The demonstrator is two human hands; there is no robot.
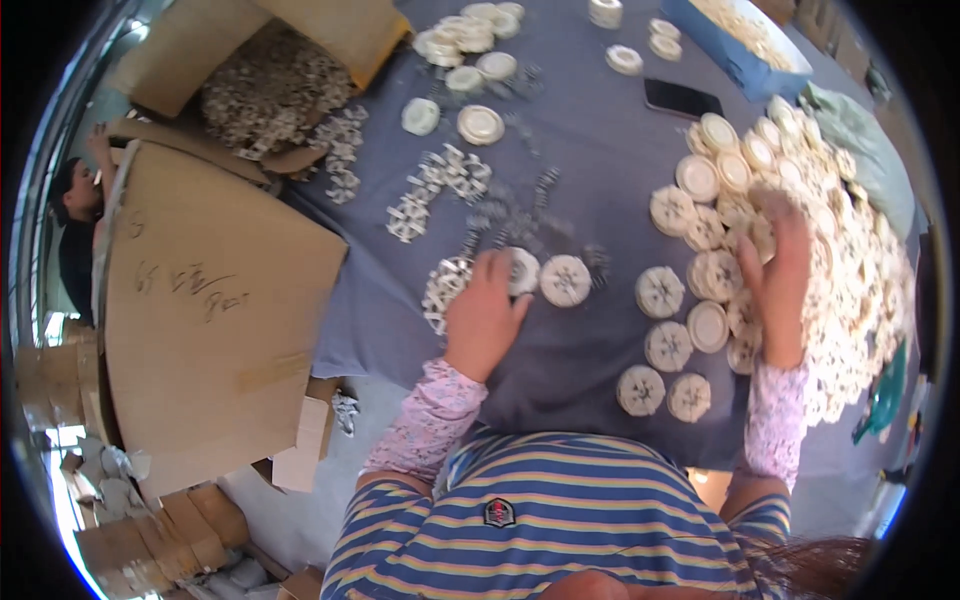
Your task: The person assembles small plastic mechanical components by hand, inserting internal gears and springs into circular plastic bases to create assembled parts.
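My left hand (484,318) is bent round the left edge of a white round plastic disc (523,271), thumb and fingertips at its rim. Just right of it lies a round slotted disc (566,281). Beside the wrist sit white star-shaped plastic pieces (440,300), partly covered by the hand. My right hand (783,275), slightly blurred, reaches over a large heap of cream round plastic parts (850,290). Its thumb stands apart from the fingers, with cream parts showing in the gap. Several slotted discs (660,292) lie left of the heap.
Small dark springs (490,215) are scattered mid-table, with more star pieces (455,172) and lids (480,125) beyond. A phone (682,98) and blue box (745,50) lie far right. Large cardboard boxes (220,310) line the left side; another person (80,220) is behind them.
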